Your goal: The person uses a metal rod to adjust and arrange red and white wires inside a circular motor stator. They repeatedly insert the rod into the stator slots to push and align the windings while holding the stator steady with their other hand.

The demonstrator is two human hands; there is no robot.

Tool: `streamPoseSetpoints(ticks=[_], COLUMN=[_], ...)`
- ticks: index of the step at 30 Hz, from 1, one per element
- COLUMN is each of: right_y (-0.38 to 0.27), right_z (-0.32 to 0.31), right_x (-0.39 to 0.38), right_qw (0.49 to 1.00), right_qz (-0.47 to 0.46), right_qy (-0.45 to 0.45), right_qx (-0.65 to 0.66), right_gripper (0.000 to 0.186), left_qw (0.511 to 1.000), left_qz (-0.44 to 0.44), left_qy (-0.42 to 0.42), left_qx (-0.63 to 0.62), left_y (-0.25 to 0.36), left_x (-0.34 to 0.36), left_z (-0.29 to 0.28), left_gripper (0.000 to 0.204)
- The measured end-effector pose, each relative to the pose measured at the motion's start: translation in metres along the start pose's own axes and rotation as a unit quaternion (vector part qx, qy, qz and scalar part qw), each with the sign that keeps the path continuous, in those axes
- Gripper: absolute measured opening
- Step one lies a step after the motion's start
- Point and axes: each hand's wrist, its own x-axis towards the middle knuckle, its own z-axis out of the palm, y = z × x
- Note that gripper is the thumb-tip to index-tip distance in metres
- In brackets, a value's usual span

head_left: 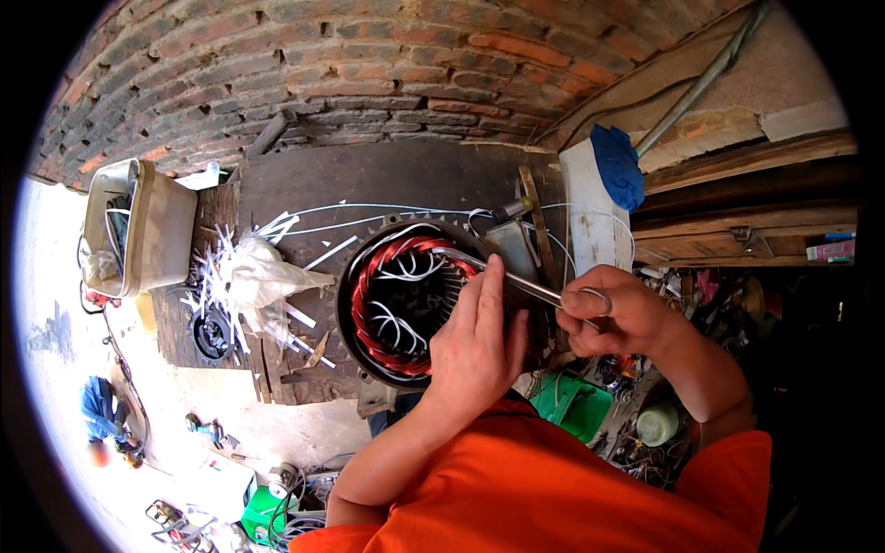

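On the dark workbench sits a round motor stator with a ring of red copper windings inside its rim. White cords or wires loop within it. My right hand grips the ring handles of a long steel tool, scissors or forceps; which, I cannot tell. Its slim end reaches over the windings at the upper right of the stator. Over the stator's right side lies my left hand, fingers stretched out, the fingertips close to the tool's shaft. That hand covers part of the windings.
White strips and a plastic bag lie left of the stator, beside a small black ring part. A beige bucket stands at the bench's left end. Behind rises a brick wall. Below right is a green container amid clutter.
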Motion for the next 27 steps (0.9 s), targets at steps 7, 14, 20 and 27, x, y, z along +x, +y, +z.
streamPoseSetpoints(ticks=[7, 14, 20, 27], right_y=[0.002, -0.004, -0.008, -0.02], right_z=[-0.004, -0.004, 0.0, -0.011], right_x=[0.002, 0.006, 0.009, 0.001], right_qw=[1.0, 1.0, 0.999, 0.99], right_qz=[-0.012, -0.007, -0.002, 0.034], right_qy=[-0.009, -0.006, 0.001, -0.015], right_qx=[-0.014, -0.027, -0.037, -0.133], right_gripper=[0.045, 0.043, 0.038, 0.032], left_qw=[1.0, 1.0, 0.999, 1.0], left_qz=[-0.02, -0.024, -0.033, -0.014], left_qy=[-0.005, -0.007, -0.005, -0.006], left_qx=[-0.012, -0.004, -0.002, -0.005], left_y=[-0.001, -0.001, 0.001, 0.001], left_x=[-0.002, -0.001, 0.0, -0.008], left_z=[0.0, 0.0, -0.003, -0.005], left_gripper=[0.073, 0.075, 0.075, 0.072])
